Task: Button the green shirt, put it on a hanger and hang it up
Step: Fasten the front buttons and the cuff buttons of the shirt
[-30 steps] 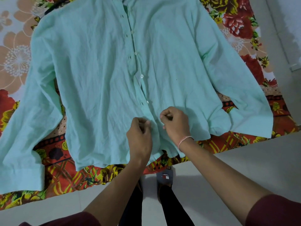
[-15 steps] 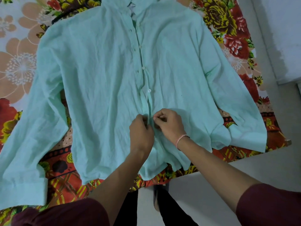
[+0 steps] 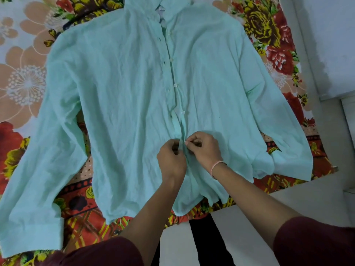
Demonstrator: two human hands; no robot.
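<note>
While both hands work low on the front of the green shirt (image 3: 124, 112), the likeliest slip is a button going into the wrong hole. The shirt lies face up and spread flat on the bed (image 3: 23, 77), with its collar toward the far edge, its sleeves out to either side and its hem at the near edge.

The left hand (image 3: 171, 162) has its grip closed on the strip with the buttonholes. The right hand (image 3: 205, 148), with a pink band (image 3: 216, 166) at the wrist, has its grip pinched on the button edge just beside it. The two hands almost touch. The button between the fingertips is hidden, so I cannot tell whether it is through.

Higher up, the buttons (image 3: 175, 85) sit beside their holes, not in them, and the two edges drift apart there. If the strips are not lined up from the hem, one mismatch here would probably skew every pairing above it. The cloth looks thin and creased, so a fold could get caught in the hole along with the button. A hard tug toward the near edge might drag the hem off the bed and undo the flat layout. No hanger is in view.
</note>
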